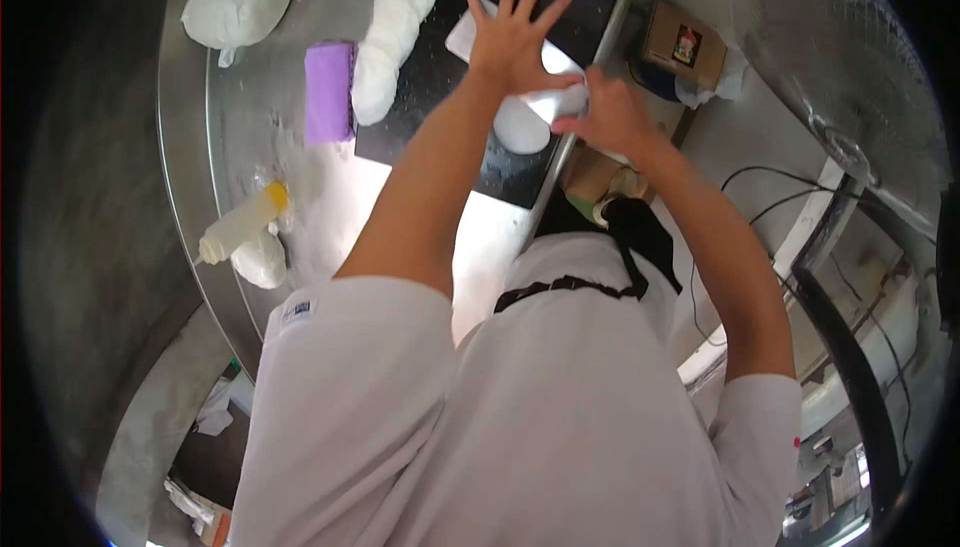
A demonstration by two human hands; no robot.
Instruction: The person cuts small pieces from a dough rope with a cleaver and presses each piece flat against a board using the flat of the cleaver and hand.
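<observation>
My left hand [512, 42] lies palm down with its fingers spread, over a flat white slab [462, 37] on a black board [430, 82]. Beside it, my right hand [615, 115] is closed on the edge of a shiny, pale piece [558, 104], whose exact kind I cannot make out. Just below this piece, a round white lump [522, 129] sits on the board. A long, thick white roll like dough [400, 22] stretches along the board's left side. My left palm hides part of the slab.
A folded purple cloth [329, 93] lies left of the board on the metal counter [260, 107]. Farther left are a yellow-capped squeeze bottle [243, 224] and a tied white bag [238, 5]. At right stand a wire-caged fan [820, 57] and a cardboard box [684, 45].
</observation>
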